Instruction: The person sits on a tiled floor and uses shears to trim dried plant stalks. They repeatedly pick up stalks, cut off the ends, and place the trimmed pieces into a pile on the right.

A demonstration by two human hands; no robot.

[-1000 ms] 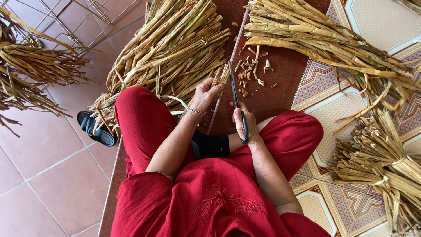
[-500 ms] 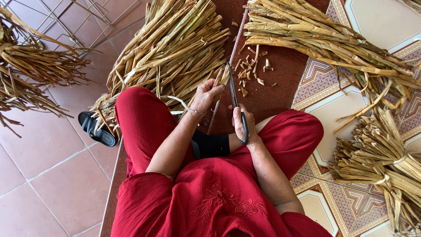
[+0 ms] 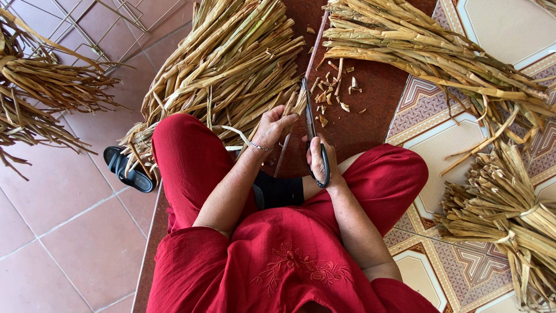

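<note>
The left hand (image 3: 277, 126) pinches a dried reed stalk (image 3: 296, 105) at the near edge of the loose reed pile (image 3: 226, 75) on the floor, while the right hand (image 3: 322, 159) is closed through the handles of black-handled scissors (image 3: 311, 130), blades shut or nearly so beside the stalk. Judgement: hold the stalk taut and cut square near the pinch, fingers clear. Count: one pair of scissors, one sandal (image 3: 127, 169), four reed heaps, two of them tied bundles (image 3: 509, 220), and scattered trimmings (image 3: 339, 87).

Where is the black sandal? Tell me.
In the head view the black sandal lies on the tiled floor at the left, beside the person's red-trousered knee and below the big pile of dried stalks.
</note>
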